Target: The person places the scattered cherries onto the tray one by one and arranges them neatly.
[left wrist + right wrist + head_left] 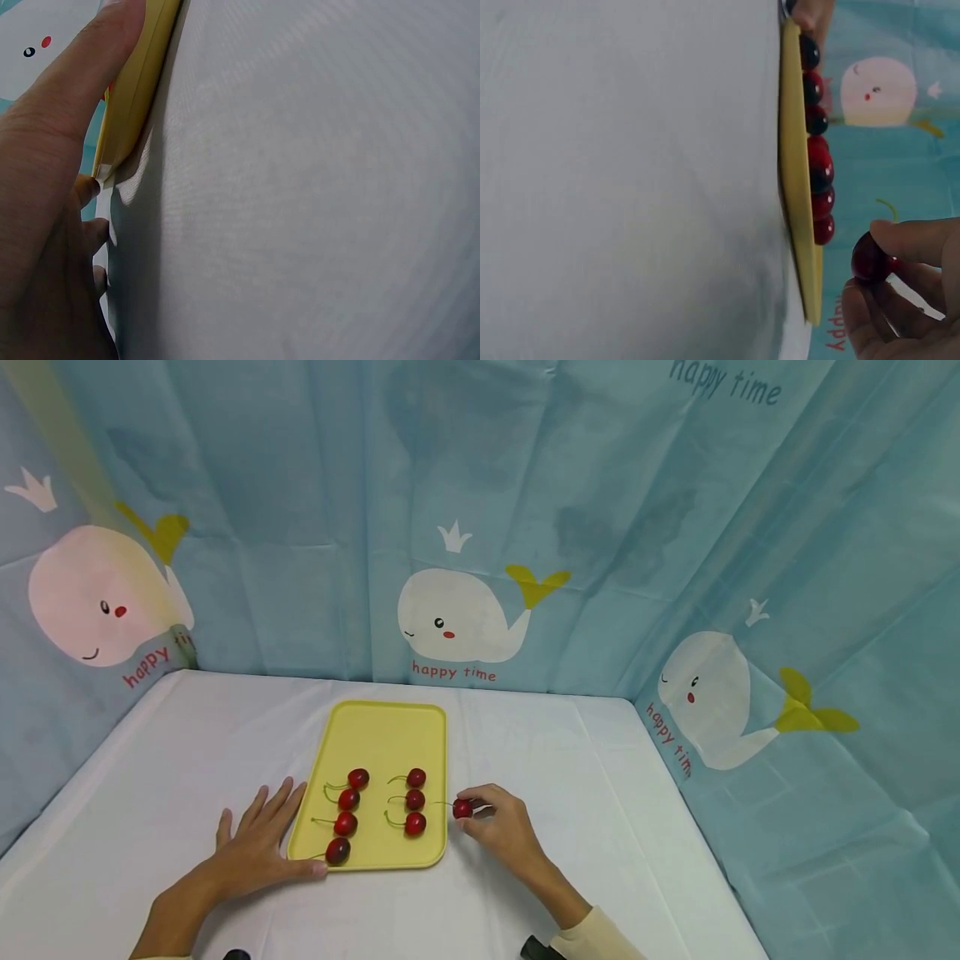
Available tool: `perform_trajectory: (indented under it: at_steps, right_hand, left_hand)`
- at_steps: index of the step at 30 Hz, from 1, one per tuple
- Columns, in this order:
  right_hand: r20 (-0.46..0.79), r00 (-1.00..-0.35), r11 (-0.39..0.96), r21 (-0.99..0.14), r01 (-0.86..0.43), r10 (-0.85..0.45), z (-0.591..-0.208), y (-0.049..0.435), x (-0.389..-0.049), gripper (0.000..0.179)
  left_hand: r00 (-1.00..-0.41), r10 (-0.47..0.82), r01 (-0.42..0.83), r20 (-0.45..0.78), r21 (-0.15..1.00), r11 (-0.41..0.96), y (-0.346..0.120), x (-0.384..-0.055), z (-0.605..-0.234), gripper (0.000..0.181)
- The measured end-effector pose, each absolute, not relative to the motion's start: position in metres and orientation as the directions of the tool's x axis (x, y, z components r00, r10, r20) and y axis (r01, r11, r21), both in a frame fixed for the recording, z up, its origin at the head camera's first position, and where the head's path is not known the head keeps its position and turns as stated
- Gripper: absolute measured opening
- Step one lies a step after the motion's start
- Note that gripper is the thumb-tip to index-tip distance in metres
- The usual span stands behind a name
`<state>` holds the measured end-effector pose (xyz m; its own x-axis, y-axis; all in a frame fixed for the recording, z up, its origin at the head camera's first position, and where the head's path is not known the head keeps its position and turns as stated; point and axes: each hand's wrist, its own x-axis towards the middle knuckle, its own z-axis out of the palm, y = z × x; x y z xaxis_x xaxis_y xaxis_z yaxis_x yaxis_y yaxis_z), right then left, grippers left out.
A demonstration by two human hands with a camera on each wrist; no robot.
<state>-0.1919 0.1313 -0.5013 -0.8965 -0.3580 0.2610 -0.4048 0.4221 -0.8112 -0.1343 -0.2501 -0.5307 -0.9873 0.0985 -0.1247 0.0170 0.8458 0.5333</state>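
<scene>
A yellow tray (386,735) lies on the white-covered table with two columns of red cherries on it. The left column holds several dark cherries (346,823); the right column has three, the middle one a red cherry (414,800), stems pointing left. At the tray's near left corner my left hand (255,852) rests with fingers spread, thumb along the near rim. Just beyond the tray's right edge, my right hand (501,827) pinches a single cherry (870,259) between thumb and fingers, its thin green stem pointing toward the tray.
White cloth (570,760) covers the table around the tray. Behind and at both sides hangs a blue curtain (300,593) printed with whales. Two dark objects, one of them a black piece (537,948) beside the right sleeve, show at the bottom edge.
</scene>
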Motion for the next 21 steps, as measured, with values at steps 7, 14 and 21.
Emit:
perform_trajectory:
  at_steps: [7, 14, 21]
  right_hand:
    - [0.245, -0.891, 0.417, -0.815, -0.403, -0.383, -0.497, 0.119, -0.185, 0.036]
    - [0.238, -0.881, 0.398, -0.822, -0.407, -0.41, -0.499, 0.107, -0.179, 0.033]
    - [0.245, -0.868, 0.402, -0.809, -0.428, -0.432, -0.503, 0.098, -0.173, 0.032]
  left_hand:
    - [-0.988, 0.103, 0.024, -0.119, 0.536, 0.844, -0.25, -0.134, -0.53, 0.131]
    - [-0.987, 0.101, 0.021, -0.122, 0.534, 0.845, -0.25, -0.135, -0.528, 0.131]
    - [-0.988, 0.101, 0.022, -0.12, 0.531, 0.847, -0.25, -0.135, -0.529, 0.131]
